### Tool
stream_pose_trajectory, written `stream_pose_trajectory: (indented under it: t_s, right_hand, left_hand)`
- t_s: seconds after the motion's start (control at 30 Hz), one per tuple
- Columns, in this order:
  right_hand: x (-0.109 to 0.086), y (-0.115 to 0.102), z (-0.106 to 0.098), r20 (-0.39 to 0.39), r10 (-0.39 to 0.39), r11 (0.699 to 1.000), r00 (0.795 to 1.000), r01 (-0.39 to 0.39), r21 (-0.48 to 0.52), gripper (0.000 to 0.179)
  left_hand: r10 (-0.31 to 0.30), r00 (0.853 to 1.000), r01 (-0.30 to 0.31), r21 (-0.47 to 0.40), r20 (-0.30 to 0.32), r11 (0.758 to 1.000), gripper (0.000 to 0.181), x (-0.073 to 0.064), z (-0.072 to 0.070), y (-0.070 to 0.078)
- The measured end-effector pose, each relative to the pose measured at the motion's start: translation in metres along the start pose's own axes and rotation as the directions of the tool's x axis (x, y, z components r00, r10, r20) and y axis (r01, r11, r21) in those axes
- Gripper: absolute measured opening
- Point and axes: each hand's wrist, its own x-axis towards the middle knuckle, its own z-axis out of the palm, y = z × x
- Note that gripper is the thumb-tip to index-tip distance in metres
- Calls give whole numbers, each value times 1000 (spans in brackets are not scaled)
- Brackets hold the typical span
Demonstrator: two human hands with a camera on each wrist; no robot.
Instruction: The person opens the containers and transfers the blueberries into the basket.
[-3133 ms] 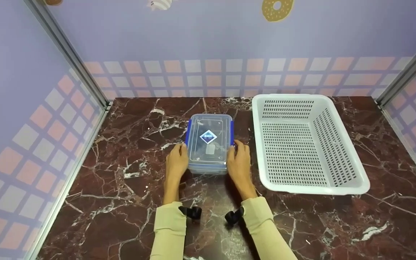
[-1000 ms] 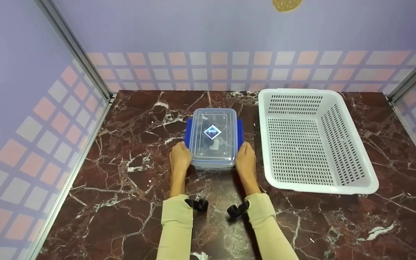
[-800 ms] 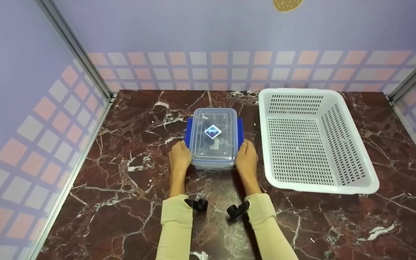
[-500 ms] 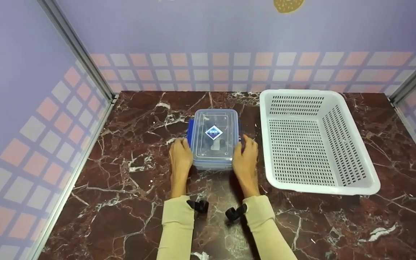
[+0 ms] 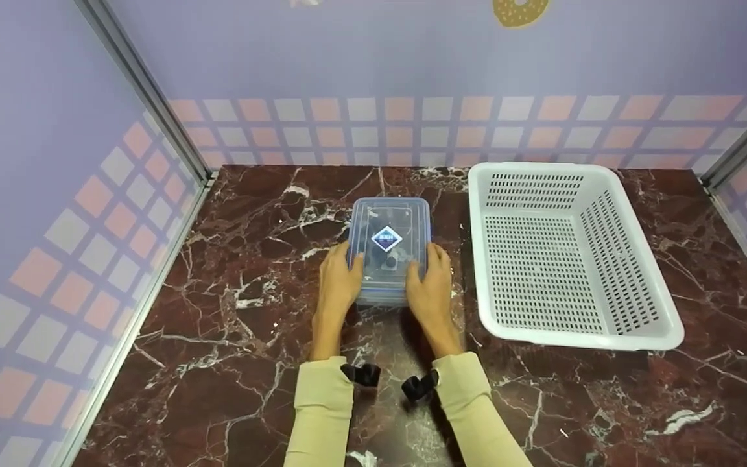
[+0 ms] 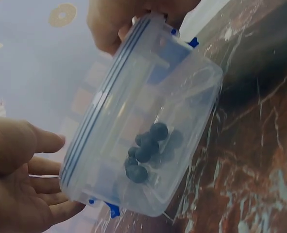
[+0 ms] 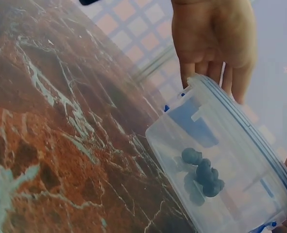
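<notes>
A clear plastic food container [image 6: 187, 102] stands on the dark marble tabletop, its lid [image 5: 391, 214] on, with a diamond-shaped label. Several small dark round pieces [image 6: 145, 150] lie inside. My left hand [image 5: 339, 282] holds the lid's left edge, thumb over the top and fingers down the side. On the opposite edge my right hand [image 5: 430, 288] grips in the same way. The wrist views show a blue latch [image 6: 114, 209] and another blue latch [image 7: 267, 226] hanging away from the rim. In the head view the latches are hidden beneath the hands and lid edges.
A large white perforated basket [image 5: 486, 305] stands just right of the container. Patterned purple walls [image 5: 321, 58] enclose the tabletop [image 5: 231, 389] at the back and sides. Black wrist cameras [image 5: 364, 375] sit between the forearms.
The blue latches, raised outward at both sides a second ago, have dropped out of the head view. Both hands have come inward, with thumbs now over the lid.
</notes>
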Motion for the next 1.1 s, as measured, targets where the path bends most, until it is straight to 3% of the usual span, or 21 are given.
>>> stream_pose_trajectory:
  t_s: [0.1, 0.37, 0.6, 0.83, 1.1]
  right_hand:
    - [0, -2, -1, 5, 5, 1000, 1000, -5, 7, 51]
    - [1, -5, -2, 19, 22, 1000, 1000, -23, 13, 51]
    - [3, -11, -5, 4, 16, 1000, 1000, -16, 0, 52]
    - [3, -15, -6, -12, -12, 1000, 1000, 12, 0, 51]
    - [3, -21, -4, -7, -59, 998, 998, 59, -15, 49]
  left_hand:
    - [24, 1000, -24, 14, -3, 1000, 44, -1, 1, 4]
    - [-19, 1000, 19, 12, 1, 1000, 45, -1, -1, 6]
    - [11, 1000, -11, 10, -15, 1000, 44, 1, -4, 9]
    - [-5, 1000, 5, -12, -14, 1000, 44, 2, -7, 14]
    - [30, 998, -30, 6, -54, 1000, 45, 3, -14, 13]
